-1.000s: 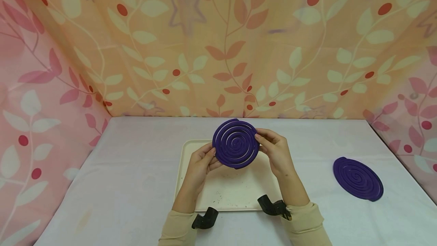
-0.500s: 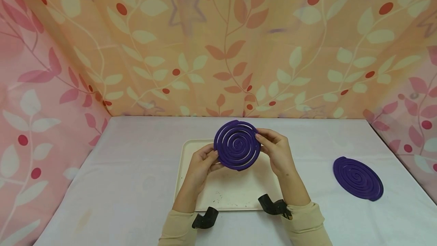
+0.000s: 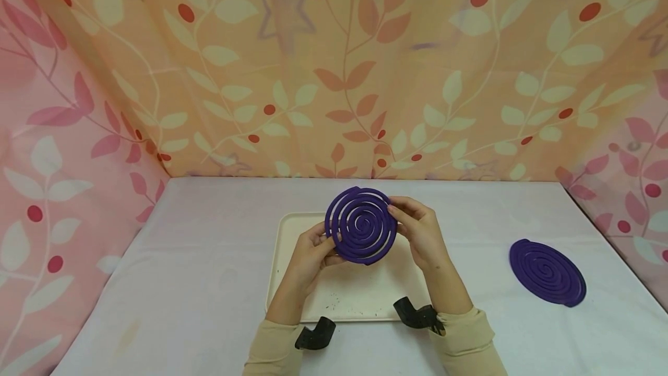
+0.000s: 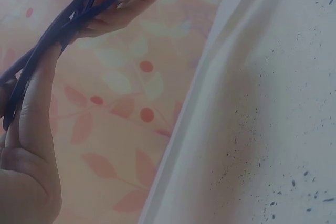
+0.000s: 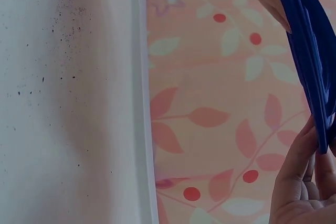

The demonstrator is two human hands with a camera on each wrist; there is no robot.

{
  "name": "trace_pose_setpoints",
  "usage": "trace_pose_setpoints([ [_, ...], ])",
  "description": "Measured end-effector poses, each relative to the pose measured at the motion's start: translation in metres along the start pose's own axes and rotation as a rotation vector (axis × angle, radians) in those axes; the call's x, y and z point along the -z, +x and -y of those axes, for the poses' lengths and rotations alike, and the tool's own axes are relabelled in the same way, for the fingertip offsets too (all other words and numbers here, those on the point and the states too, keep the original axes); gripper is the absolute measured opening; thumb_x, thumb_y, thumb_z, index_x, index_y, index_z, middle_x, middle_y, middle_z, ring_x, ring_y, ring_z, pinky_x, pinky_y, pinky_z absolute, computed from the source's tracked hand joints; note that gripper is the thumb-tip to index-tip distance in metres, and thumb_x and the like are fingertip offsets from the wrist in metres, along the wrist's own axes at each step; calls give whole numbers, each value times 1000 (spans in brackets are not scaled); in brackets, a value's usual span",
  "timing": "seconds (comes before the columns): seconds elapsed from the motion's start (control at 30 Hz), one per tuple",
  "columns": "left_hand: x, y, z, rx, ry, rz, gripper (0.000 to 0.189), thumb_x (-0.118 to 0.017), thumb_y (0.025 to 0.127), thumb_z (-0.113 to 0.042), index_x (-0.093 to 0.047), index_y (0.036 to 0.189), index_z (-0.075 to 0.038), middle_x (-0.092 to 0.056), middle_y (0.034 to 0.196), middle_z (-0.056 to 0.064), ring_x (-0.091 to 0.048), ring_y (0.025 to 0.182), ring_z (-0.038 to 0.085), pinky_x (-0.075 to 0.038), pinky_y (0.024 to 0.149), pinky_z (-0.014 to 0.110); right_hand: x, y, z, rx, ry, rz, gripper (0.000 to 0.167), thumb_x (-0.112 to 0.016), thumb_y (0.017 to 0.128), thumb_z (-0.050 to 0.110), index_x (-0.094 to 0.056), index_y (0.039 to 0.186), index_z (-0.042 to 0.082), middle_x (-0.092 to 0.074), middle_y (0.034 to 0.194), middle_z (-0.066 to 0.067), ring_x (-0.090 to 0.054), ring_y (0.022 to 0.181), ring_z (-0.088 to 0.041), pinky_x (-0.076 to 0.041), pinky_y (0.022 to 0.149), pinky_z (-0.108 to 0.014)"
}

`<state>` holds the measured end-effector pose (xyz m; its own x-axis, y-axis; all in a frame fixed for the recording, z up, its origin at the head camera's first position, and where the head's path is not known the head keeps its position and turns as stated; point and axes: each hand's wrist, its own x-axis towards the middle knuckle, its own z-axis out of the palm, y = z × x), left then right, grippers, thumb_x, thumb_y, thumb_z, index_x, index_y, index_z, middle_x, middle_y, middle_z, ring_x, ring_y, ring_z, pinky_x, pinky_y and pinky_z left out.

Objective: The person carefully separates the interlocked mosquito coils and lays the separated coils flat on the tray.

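Coil one is pinched by left hand and right hand; coil two lies right of both; one tray sits beneath them.

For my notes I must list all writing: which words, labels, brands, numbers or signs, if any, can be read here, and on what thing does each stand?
None can be read.
The held coil, the other coil and the tray show no lettering; the dark specks form no writing.
The curtain has a printed pattern, without letters or numbers.
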<state>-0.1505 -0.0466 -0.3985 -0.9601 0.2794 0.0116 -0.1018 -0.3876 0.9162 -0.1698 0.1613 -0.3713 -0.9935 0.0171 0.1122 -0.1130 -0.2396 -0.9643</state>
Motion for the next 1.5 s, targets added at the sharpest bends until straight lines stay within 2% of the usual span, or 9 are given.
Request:
trace_pose_setpoints([
  [0.13,0,2,1,-27,-37,-40,36,-49,93,6,-44,126,17,-70,82,3,-69,71,12,-57,62,24,1,1,-2,-18,8,47,20,-54,93,0,-68,94,15,-66,81,2,-61,70,-9,-55,63,-24],
  [0.33,2,3,1,-41,-48,-87,34,-50,93,6,-46,124,17,-70,82,4,-68,69,12,-57,63,24,2,1,-2,-67,21,120,21,-50,95,1,-67,87,11,-66,77,1,-63,67,-10,-56,63,-25],
  [0.67,1,2,-1,-58,-46,-69,33,-48,93,6,-45,123,18,-70,80,2,-68,69,11,-57,62,23,6,0,-2,-65,87,184,30,-47,95,-4,-69,82,12,-67,74,1,-64,65,-9,-56,60,-24],
  [1.03,-1,1,-2,-52,-50,-68,33,-47,95,5,-44,126,18,-70,81,2,-69,71,12,-57,64,25,8,0,-3,-82,140,211,32,-44,96,-5,-68,83,11,-67,75,1,-64,65,-8,-56,60,-22],
  [1.23,-1,1,-3,-48,-70,-67,34,-47,95,6,-44,126,17,-70,81,3,-69,71,13,-57,64,25,7,0,-4,-52,156,181,31,-47,94,-6,-71,85,11,-68,77,-1,-66,65,-10,-57,60,-24],
  [1.5,0,1,-1,-43,-70,-100,35,-49,94,6,-44,127,16,-70,80,4,-69,71,13,-57,64,24,3,2,-5,-9,12,65,29,-57,90,-6,-73,82,16,-68,76,2,-64,65,-9,-57,63,-25],
])
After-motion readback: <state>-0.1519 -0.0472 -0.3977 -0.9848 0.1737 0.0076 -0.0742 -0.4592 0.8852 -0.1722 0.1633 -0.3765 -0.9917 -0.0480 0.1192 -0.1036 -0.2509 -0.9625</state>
